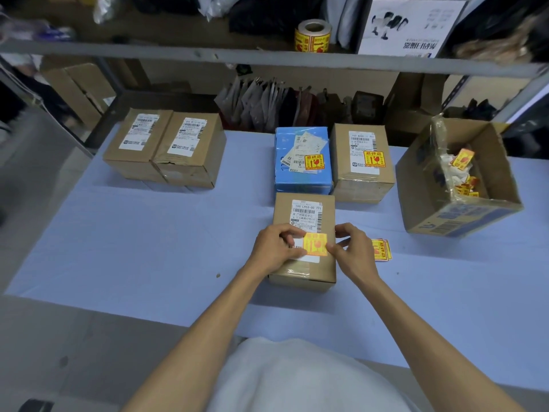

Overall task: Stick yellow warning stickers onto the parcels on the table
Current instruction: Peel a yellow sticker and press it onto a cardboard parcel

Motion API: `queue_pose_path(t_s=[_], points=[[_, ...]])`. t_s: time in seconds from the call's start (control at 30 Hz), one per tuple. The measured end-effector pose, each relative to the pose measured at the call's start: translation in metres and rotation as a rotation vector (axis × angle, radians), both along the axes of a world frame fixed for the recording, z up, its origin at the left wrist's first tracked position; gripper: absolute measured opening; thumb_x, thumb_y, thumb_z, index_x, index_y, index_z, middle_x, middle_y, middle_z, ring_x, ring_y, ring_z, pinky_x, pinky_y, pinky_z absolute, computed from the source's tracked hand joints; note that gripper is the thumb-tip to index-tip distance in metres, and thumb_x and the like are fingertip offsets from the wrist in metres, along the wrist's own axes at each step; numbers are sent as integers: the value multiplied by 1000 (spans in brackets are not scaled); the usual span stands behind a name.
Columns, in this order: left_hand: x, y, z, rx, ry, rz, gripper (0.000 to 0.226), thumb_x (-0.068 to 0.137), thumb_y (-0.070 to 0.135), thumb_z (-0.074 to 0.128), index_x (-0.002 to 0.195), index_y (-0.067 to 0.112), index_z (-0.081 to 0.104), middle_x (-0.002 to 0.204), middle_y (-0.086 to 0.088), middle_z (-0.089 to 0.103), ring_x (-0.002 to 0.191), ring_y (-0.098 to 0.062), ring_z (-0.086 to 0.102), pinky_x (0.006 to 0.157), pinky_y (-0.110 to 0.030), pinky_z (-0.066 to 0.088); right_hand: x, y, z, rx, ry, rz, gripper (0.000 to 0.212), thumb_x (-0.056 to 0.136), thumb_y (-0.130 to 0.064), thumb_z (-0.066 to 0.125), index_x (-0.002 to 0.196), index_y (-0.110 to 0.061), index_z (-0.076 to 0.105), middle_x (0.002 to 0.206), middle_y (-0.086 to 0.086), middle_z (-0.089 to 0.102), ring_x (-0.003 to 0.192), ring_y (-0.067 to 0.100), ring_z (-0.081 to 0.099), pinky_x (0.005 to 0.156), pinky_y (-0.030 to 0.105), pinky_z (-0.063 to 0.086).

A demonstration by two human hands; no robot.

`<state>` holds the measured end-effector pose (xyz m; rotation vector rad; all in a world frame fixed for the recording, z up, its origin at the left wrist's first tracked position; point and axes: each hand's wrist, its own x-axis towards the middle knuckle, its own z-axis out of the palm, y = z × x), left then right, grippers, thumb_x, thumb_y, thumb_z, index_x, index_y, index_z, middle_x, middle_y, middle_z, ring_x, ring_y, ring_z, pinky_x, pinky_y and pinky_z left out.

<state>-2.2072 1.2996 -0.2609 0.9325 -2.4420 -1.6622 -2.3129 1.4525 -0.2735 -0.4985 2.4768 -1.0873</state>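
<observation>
While both hands are on it, we enter the item: one yellow sticker [316, 244], square with red print. It lies over the lower end of the shipping label on the near parcel [323, 270], at six o'clock of the parcel group on the table [148, 233].

Left hand [274, 248]: fingers curled, pinching the sticker's nine o'clock edge.
Right hand [353, 251]: thumb and forefinger pinching its three o'clock edge, other fingers folded.
Seating: we cannot quite tell whether the adhesive has met the box, because glare hides it.

Handling, as we judge it: thin, light, floppy and tacky underneath, so it may curl or stick to itself. We would hold it by opposite edges only, lay one edge down and smooth across. The near parcel looks like stiff, taped cardboard, steady under pressing.

Stock: loose stickers [381, 249] at three o'clock of the near parcel, and a sticker roll [313, 35] at twelve o'clock on the shelf.

Stickered: blue parcel [303, 179] at twelve o'clock and brown parcel [361, 179] at one o'clock.
Outstanding: two unstickered parcels [166, 162] at ten o'clock, side by side.
Sundry: open carton [457, 212] at two o'clock, holding sticker scraps.
</observation>
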Motion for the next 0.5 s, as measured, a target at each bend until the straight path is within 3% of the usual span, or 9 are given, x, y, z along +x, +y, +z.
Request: queue_pose_path(t_s=[0.17,0.27,0.4,0.5], points=[[1,0,0,37,-7,5,35,69,10,84,100,23,74,70,8,57,62,-2,52,63,-7,43,5,-4,5,18,-40,-7,56,66,-34,85,111,-15,58,104,-6,60,84,15,62,73,36,53],[2,0,1,67,-1,8,34,70,6,82,100,21,74,71,7,57,63,-2,53,63,-6,42,4,-3,4,21,-15,19,49,68,-23,84,108,-13,58,106,-1,63,84,19,62,73,37,52],[0,-2,5,136,5,47,36,73,-6,70,97,20,73,70,5,55,64,-1,54,66,-11,42,-6,3,11,-27,-139,16,39,77,-3,73,115,-11,61,113,6,66,77,11,64,70,32,55],[-7,0,22,330,54,86,41,75,-13,49,103,13,64,79,0,44,72,-11,44,59,-13,40,-2,-1,23,-86,-1,-43,39,79,-10,73,116,-14,61,108,1,66,86,11,61,75,33,55]])
